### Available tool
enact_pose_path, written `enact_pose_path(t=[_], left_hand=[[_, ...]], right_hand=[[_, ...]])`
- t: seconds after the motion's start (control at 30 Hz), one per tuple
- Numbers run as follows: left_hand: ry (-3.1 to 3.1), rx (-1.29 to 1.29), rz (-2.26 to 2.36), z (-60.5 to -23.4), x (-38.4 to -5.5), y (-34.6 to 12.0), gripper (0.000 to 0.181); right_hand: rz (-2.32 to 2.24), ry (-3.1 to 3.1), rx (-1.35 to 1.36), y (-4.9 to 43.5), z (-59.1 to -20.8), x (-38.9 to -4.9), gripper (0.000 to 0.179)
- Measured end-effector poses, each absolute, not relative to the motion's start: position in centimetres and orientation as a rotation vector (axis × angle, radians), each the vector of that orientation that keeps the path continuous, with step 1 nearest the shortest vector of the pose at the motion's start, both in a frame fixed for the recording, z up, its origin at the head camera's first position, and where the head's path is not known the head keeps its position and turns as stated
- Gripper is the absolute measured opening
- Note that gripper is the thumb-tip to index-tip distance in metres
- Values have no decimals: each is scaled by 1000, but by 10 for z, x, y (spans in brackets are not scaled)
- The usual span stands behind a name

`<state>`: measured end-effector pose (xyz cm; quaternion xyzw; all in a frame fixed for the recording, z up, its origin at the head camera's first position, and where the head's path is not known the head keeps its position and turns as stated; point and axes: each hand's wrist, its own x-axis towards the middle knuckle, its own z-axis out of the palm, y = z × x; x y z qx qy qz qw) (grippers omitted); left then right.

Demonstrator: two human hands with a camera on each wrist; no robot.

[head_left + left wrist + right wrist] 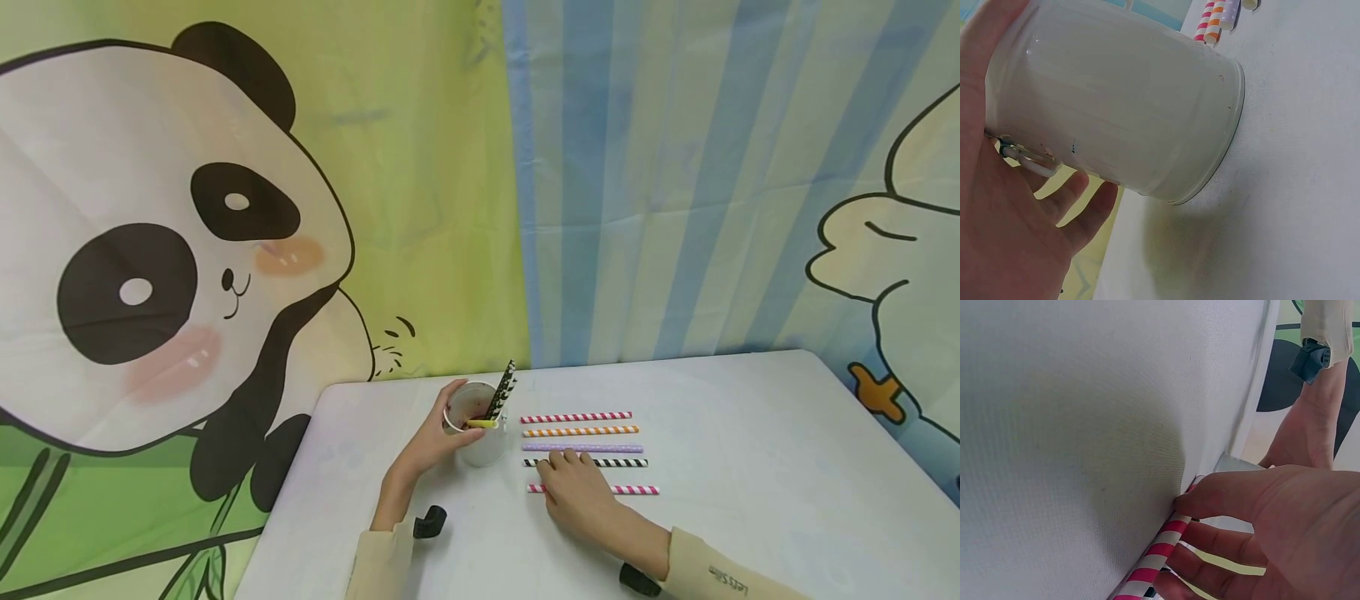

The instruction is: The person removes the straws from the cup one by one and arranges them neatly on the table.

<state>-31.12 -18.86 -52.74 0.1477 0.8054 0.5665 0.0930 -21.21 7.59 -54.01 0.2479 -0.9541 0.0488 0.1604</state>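
Note:
My left hand [435, 440] grips a translucent cup [486, 452] near its rim, thumb at the front and fingers round the far side. Black-and-white patterned straws [501, 392] and a yellow straw [482, 423] stick up in the cup. Over the near end of a row of paper straws is my right hand [581, 497], fingers bent downward. Its fingertips overlap a black-and-white striped straw [618, 462], while a pink-and-white striped straw [636, 490] passes beneath the hand. In the right wrist view the thumb crosses the pink straw [1160, 549]; I cannot tell which straw is pinched.
Beyond the right hand lie a lilac straw [618, 448], an orange-striped straw [581, 432] and a red-striped straw [576, 417], roughly parallel on the white table [750, 467]. A curtain with a panda print [247, 200] hangs behind the table's far edge.

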Motion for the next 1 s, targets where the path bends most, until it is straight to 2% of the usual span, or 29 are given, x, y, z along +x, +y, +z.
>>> enact_pose_path(t=[0.4,0.73,0.87,1.0], left_hand=[[2374,408,1694,-529,-313,-188,94],[2366,405,1702,-526,-311,-187,93],[2387,415,1679,-526,-311,-187,93],[2388,442,1682,-527,-311,-188,95]], right_hand=[[330,-2736,706,76,-526,-215,22],[903,-2658,618,66,-506,-224,19],[1281,-2503,540,56,-502,-224,17],[1413,-2313,544,43,-501,-228,18]])
